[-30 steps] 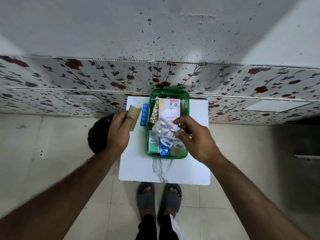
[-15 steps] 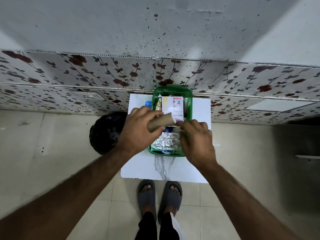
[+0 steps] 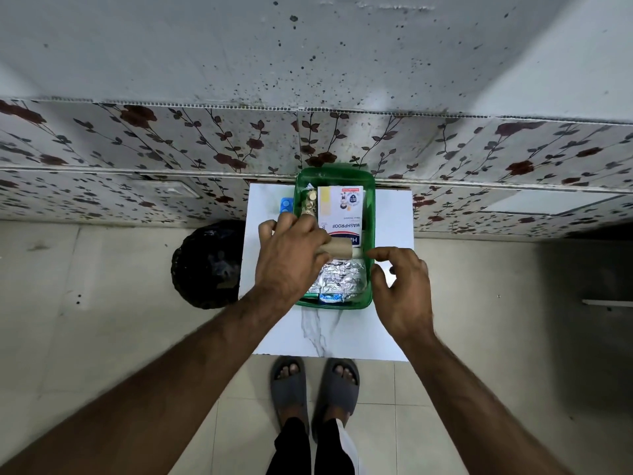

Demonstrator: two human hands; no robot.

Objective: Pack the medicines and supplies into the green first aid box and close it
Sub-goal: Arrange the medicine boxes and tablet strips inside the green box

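Right now the left hand [image 3: 291, 260] is closed around a tan roll of crepe bandage [image 3: 337, 250], holding it across the middle of the open green plastic first aid box [image 3: 370, 214], which sits at the far edge of a small white marble-patterned table [image 3: 342, 334]. The right hand [image 3: 400, 289] hovers open just beside the box's right wall, fingers loosely curled and gripping nothing.

Inside the box, a white carton printed "WASHPROOF" [image 3: 340, 209] lies at the far end with a strip of gold foil pills [image 3: 310, 204] along its left side, and a crumpled silver foil blister sheet [image 3: 337, 277] covers the near half. A blue blister strip [image 3: 286, 204] lies outside on the table, just left of the box. No lid is visible.

The step in hand looks to be seating the bandage roll. To do it well, the roll is best laid flat across the box in the gap between the carton and the foil sheet, rather than perched on top, so a lid could sit flush. The free right hand could steady the box wall or press the springy foil down while the left lets go. I judge the packing well along but unfinished: the blue strip must go in too, and closing remains.
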